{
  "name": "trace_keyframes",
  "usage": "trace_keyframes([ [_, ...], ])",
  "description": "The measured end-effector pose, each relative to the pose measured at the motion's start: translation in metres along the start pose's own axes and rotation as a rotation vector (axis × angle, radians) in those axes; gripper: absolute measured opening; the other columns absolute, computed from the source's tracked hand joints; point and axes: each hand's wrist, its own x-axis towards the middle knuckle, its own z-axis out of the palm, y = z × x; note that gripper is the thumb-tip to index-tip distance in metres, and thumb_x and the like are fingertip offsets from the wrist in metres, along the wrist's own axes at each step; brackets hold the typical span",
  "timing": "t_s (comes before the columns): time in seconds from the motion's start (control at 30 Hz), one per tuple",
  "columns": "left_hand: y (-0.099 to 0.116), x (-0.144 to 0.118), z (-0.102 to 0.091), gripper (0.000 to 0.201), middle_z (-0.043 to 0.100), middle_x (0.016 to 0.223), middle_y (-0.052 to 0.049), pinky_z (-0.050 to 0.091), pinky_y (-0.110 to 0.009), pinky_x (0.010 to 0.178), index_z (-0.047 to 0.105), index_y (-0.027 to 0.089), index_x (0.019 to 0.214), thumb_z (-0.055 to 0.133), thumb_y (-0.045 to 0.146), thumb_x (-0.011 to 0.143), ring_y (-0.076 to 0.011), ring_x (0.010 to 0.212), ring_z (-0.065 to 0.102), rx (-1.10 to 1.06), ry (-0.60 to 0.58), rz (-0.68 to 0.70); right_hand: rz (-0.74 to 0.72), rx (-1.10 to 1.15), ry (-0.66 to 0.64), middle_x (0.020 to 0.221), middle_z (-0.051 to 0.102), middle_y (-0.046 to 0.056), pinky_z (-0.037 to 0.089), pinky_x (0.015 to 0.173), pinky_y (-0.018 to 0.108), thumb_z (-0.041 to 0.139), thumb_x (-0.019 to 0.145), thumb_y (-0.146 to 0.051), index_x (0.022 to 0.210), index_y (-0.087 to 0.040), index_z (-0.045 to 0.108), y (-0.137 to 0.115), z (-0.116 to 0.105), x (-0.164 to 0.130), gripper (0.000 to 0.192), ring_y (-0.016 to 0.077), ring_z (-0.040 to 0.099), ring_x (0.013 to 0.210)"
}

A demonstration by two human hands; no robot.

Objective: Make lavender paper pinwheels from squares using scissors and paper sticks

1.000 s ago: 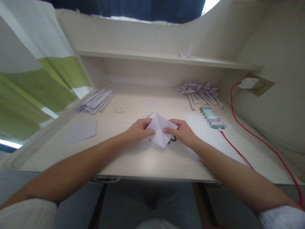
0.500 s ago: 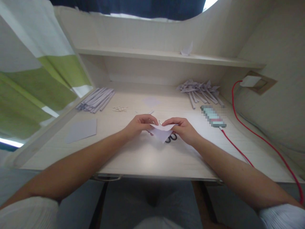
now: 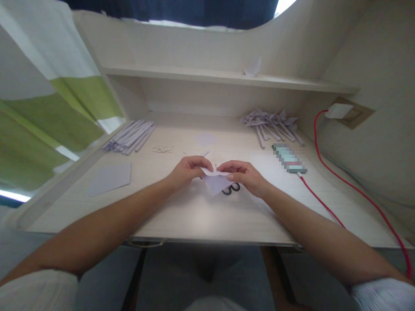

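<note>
I see my left hand (image 3: 187, 170) and right hand (image 3: 244, 175) meeting at the middle of the frame, each with its fingers pinching the top edge of a folded pale paper (image 3: 216, 182) held just above the surface (image 3: 201, 211). Black scissors (image 3: 231, 188) lie under the paper's right corner. A flat sheet (image 3: 109, 178) rests at centre left, a bundle of rolled paper sticks (image 3: 129, 136) above it, a pile of folded pieces (image 3: 270, 123) at upper right, and a red cable (image 3: 324, 164) along the right.
</note>
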Motion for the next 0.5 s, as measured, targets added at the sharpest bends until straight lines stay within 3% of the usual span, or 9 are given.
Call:
trace_keyframes([
  [0.17, 0.0024, -0.0014, 0.0026, 0.012, 0.068, 0.076, -0.001, 0.05, -0.025, 0.067, 0.073, 0.016, 0.075, 0.066, 0.013, 0.066, -0.0135, 0.07, 0.061, 0.015, 0.016, -0.004, 0.063, 0.007, 0.044, 0.089, 0.07, 0.006, 0.053, 0.06, 0.027, 0.062, 0.086, -0.048, 0.101, -0.02, 0.074, -0.0017, 0.0022, 0.0002, 0.034, 0.0166, 0.063, 0.073],
  [0.3, 0.0011, -0.0026, 0.0033, 0.01, 0.07, 0.078, -0.003, 0.051, -0.026, 0.069, 0.073, 0.016, 0.076, 0.068, 0.016, 0.067, -0.0153, 0.073, 0.063, 0.058, -0.02, 0.042, 0.092, -0.058, 0.101, 0.076, 0.069, 0.003, 0.049, 0.056, 0.025, 0.072, 0.08, -0.04, 0.097, -0.018, 0.074, 0.0, 0.0045, 0.002, 0.028, 0.0132, 0.06, 0.062],
  [0.5, -0.004, -0.0049, 0.0026, 0.014, 0.071, 0.082, -0.003, 0.049, -0.024, 0.067, 0.074, 0.017, 0.08, 0.063, 0.012, 0.072, -0.0135, 0.073, 0.063, 0.103, -0.037, 0.076, 0.119, -0.11, 0.052, 0.069, 0.069, 0.001, 0.041, 0.048, 0.023, 0.074, 0.079, -0.04, 0.1, -0.018, 0.073, 0.0064, 0.0027, 0.0019, 0.031, 0.0121, 0.06, 0.053],
])
